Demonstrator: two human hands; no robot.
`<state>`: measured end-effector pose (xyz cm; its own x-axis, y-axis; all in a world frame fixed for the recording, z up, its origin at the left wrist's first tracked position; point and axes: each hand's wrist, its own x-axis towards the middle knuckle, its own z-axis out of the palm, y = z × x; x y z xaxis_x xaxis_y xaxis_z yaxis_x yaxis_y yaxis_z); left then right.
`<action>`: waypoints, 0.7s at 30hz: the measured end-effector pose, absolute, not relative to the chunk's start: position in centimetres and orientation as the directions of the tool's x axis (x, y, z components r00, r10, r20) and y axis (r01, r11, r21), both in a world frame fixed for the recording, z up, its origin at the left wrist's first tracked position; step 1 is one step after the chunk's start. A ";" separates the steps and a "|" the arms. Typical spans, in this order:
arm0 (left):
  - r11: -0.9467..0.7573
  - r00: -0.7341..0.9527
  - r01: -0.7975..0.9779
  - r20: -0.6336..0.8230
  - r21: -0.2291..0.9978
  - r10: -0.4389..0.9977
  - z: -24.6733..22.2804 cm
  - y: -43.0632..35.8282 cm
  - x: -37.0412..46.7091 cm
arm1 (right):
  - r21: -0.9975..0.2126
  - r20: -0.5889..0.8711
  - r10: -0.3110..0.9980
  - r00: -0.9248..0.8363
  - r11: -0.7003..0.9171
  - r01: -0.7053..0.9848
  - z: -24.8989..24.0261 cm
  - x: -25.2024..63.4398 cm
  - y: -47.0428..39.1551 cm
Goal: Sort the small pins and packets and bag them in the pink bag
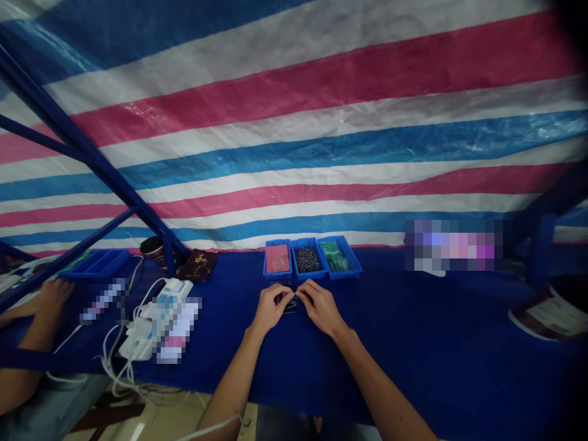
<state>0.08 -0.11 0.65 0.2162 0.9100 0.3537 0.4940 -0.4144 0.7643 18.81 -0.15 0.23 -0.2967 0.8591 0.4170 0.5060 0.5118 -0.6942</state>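
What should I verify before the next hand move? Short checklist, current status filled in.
1. Hands in position: left hand and right hand close together over the blue table, fingertips nearly meeting. Ok.
2. Piece between the fingertips: too small to make out. Cannot tell.
3. Bins open on top: red-item bin, middle bin with thin metal pieces, green-item bin. Ok.
4. Surface under the hands clear: thin loose pieces lie there. Not ok.
5. White cable free of the left forearm: overlaps it in view, contact unclear. Cannot tell.
6. Co-worker's hand apart: far left. Ok.
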 end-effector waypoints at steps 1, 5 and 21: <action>-0.415 0.215 0.497 0.355 0.763 0.910 0.6 -0.1 0.1 | -0.690 0.418 0.861 -0.291 0.509 0.515 0.2 18.8 -0.1; -0.412 0.209 0.506 0.356 0.758 0.911 0.6 -0.1 0.1 | -0.672 0.423 0.864 -0.273 0.501 0.545 0.1 18.7 -0.1; -0.399 0.205 0.501 0.343 0.768 0.917 0.5 0.0 0.0 | -0.712 0.399 0.884 -0.243 0.466 0.525 0.3 18.8 -0.2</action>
